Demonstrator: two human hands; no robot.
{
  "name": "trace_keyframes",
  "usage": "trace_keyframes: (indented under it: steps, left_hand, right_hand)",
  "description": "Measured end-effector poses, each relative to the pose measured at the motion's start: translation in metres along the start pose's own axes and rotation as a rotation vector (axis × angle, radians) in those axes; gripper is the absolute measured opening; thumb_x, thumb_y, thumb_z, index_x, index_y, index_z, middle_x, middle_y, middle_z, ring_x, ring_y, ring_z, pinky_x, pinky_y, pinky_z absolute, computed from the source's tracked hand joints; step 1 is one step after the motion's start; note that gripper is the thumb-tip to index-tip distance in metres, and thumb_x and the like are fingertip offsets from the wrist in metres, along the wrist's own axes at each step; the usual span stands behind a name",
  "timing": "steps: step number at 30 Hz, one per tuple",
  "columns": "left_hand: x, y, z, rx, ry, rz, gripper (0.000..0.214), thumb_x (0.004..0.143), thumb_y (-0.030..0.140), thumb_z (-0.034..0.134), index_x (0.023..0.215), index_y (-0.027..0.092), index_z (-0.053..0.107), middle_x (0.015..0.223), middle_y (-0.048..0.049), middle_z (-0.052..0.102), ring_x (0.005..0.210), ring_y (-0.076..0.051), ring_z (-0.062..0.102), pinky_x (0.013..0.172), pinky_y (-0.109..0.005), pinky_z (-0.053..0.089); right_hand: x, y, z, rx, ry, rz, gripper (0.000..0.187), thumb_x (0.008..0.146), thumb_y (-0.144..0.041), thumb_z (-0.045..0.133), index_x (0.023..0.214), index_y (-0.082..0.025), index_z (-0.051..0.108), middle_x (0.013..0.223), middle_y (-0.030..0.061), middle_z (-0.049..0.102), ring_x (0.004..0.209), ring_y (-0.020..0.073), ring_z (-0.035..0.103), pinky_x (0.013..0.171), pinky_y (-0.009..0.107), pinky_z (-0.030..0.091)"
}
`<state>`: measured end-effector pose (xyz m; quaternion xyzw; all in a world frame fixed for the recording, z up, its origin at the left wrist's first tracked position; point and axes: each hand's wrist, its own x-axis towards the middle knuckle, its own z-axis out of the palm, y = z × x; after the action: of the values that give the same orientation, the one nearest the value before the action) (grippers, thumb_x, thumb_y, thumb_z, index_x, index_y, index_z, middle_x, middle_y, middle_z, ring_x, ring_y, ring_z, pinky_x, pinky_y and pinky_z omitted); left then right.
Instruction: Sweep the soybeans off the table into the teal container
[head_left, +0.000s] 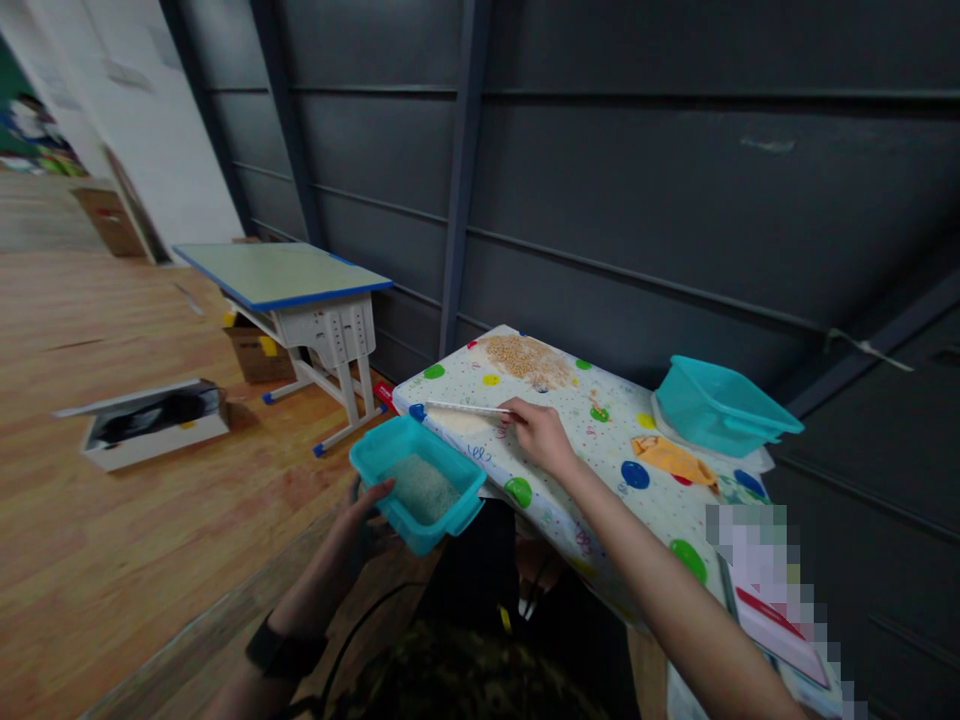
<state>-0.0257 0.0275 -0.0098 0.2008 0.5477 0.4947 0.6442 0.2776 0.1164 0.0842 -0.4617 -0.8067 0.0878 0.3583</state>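
Note:
My left hand (365,502) grips the near rim of a teal plastic tub (450,462) that holds white grains, and keeps it off the table's near-left edge. My right hand (541,433) is closed on a thin white stick (466,407) that lies across the patterned tablecloth (600,440), over a pale patch of white grains. A heap of yellowish grains (529,360) lies at the far end of the table.
A second teal tub (721,404) sits tilted at the table's right on a white lid. An orange patch marks the cloth. A blue-edged desk (281,275) and an open cardboard box (154,420) stand on the wooden floor to the left. A dark wall runs behind.

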Motion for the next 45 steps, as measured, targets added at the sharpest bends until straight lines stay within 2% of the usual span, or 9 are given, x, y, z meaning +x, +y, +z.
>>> trace_keyframes:
  steps: [2,9,14,20,25,29,34,38,45]
  left_hand:
    - [0.0,-0.001,0.0,0.004,-0.002,0.005,0.097,0.076,0.045,0.094,0.158,0.036,0.043,0.096,-0.0039,0.067,0.066,-0.024,0.076,0.06,-0.039,0.065]
    - [-0.003,-0.001,0.005,0.024,0.012,0.023,0.094,0.08,0.047,0.089,0.16,0.037,0.04,0.095,-0.0038,0.068,0.064,-0.024,0.076,0.059,-0.04,0.064]
    - [-0.003,0.001,0.007,0.037,-0.001,0.037,0.09,0.081,0.048,0.088,0.157,0.037,0.042,0.094,-0.0037,0.068,0.062,-0.023,0.074,0.054,-0.034,0.06]
    - [0.0,-0.002,0.006,0.035,0.014,0.023,0.085,0.081,0.046,0.089,0.154,0.037,0.046,0.095,-0.0028,0.066,0.065,-0.023,0.075,0.058,-0.037,0.064]
    - [0.0,-0.001,0.004,0.028,0.0,0.023,0.085,0.081,0.045,0.09,0.153,0.036,0.046,0.095,-0.003,0.067,0.065,-0.023,0.076,0.058,-0.038,0.064]
    - [-0.001,0.003,0.002,0.016,-0.032,0.032,0.089,0.078,0.045,0.093,0.154,0.035,0.047,0.097,-0.0046,0.069,0.066,-0.024,0.076,0.058,-0.038,0.064]
    - [0.001,0.004,0.003,0.021,-0.003,0.017,0.1,0.078,0.045,0.092,0.162,0.035,0.039,0.089,-0.0019,0.068,0.06,-0.024,0.075,0.056,-0.04,0.065]
    - [0.001,0.001,0.004,0.038,0.008,0.024,0.1,0.081,0.047,0.089,0.165,0.037,0.036,0.092,-0.0032,0.069,0.062,-0.025,0.076,0.06,-0.043,0.066]
    - [0.002,-0.003,0.002,0.028,0.003,0.032,0.102,0.079,0.046,0.091,0.164,0.038,0.035,0.098,-0.0054,0.07,0.069,-0.028,0.079,0.061,-0.043,0.066]
  right_hand:
    - [-0.003,0.0,-0.001,0.007,0.017,0.01,0.028,0.092,-0.015,0.051,0.096,-0.026,0.076,0.089,0.0033,0.081,0.082,0.0206,0.074,0.079,0.028,0.05]
    - [0.015,0.015,-0.003,-0.071,0.227,0.135,0.024,0.096,-0.023,0.054,0.101,-0.025,0.078,0.094,0.0057,0.082,0.085,0.0251,0.076,0.08,0.031,0.053]
    - [0.015,0.011,0.008,-0.117,0.122,0.105,0.027,0.094,-0.016,0.055,0.103,-0.025,0.079,0.095,0.0058,0.083,0.087,0.0245,0.077,0.081,0.03,0.053]
    - [0.004,-0.006,0.017,-0.052,0.035,-0.008,0.028,0.098,-0.017,0.053,0.106,-0.027,0.079,0.099,0.0048,0.084,0.088,0.0222,0.077,0.084,0.028,0.053]
    - [0.011,-0.007,0.009,0.02,0.001,-0.037,0.027,0.099,-0.02,0.052,0.101,-0.026,0.078,0.094,0.0048,0.082,0.085,0.0219,0.076,0.083,0.029,0.053]
    - [0.031,0.002,0.002,0.083,0.057,0.028,0.022,0.097,-0.025,0.055,0.094,-0.024,0.077,0.091,0.0045,0.081,0.084,0.0226,0.074,0.082,0.031,0.052]
    - [0.049,0.009,0.009,0.147,0.094,0.073,0.018,0.094,-0.026,0.059,0.088,-0.023,0.075,0.088,0.0039,0.079,0.085,0.0235,0.073,0.083,0.032,0.052]
    - [0.045,0.008,0.011,0.136,0.043,0.07,0.019,0.095,-0.026,0.059,0.085,-0.024,0.074,0.083,0.0037,0.078,0.082,0.0225,0.072,0.081,0.032,0.052]
    - [0.028,0.001,-0.002,0.135,-0.026,0.042,0.02,0.094,-0.024,0.058,0.089,-0.022,0.077,0.085,0.0036,0.079,0.08,0.0205,0.071,0.079,0.03,0.053]
